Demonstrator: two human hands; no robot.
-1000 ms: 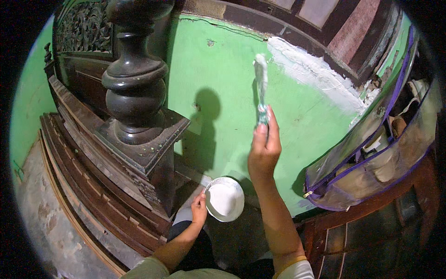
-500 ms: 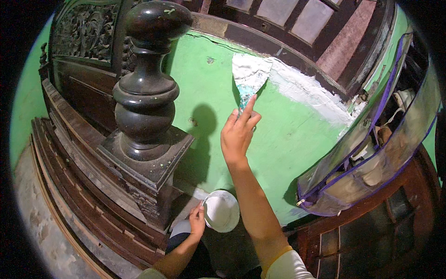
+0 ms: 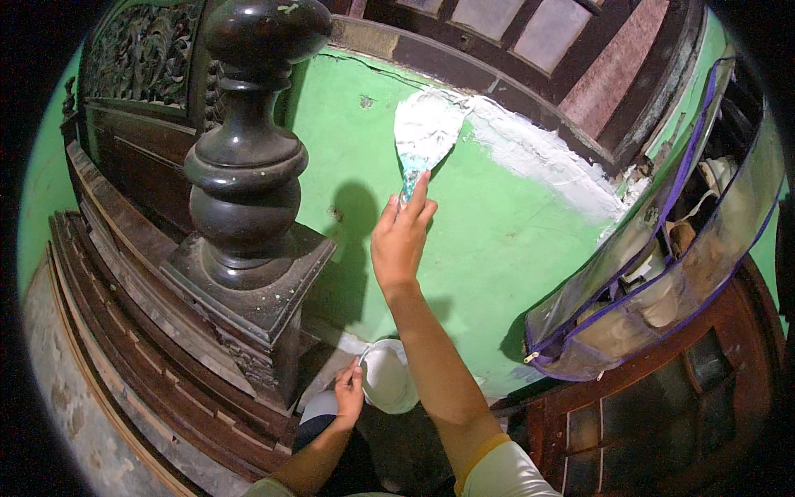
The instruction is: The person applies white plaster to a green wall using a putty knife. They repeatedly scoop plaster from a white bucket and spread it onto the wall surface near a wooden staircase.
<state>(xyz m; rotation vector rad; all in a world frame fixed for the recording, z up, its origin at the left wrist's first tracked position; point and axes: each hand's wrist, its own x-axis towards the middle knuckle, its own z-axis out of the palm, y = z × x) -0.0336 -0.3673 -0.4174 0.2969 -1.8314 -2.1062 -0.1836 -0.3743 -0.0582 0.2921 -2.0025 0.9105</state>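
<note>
My right hand (image 3: 401,240) is closed round the handle of a putty knife (image 3: 429,131), its index finger stretched along the handle. White filler covers the broad blade, which is up against the green wall (image 3: 489,257) just under the dark window frame. A band of smeared white filler (image 3: 546,157) runs along the frame's lower edge to the right of the blade. Low down, my left hand (image 3: 349,396) grips the rim of a white tub (image 3: 391,383). The tub's inside is whitish; how much filler it holds I cannot tell.
A dark turned wooden post (image 3: 247,157) on a square base stands close on the left, beside carved dark furniture (image 3: 141,66) and stacked boards (image 3: 149,340). A clear hanging bag with purple trim (image 3: 629,306) is at the right, above a brown wooden panel (image 3: 662,422).
My right hand and the putty knife have moved a little left along the wall. More filler shows near the blade's upper edge. My left hand still holds the tub.
</note>
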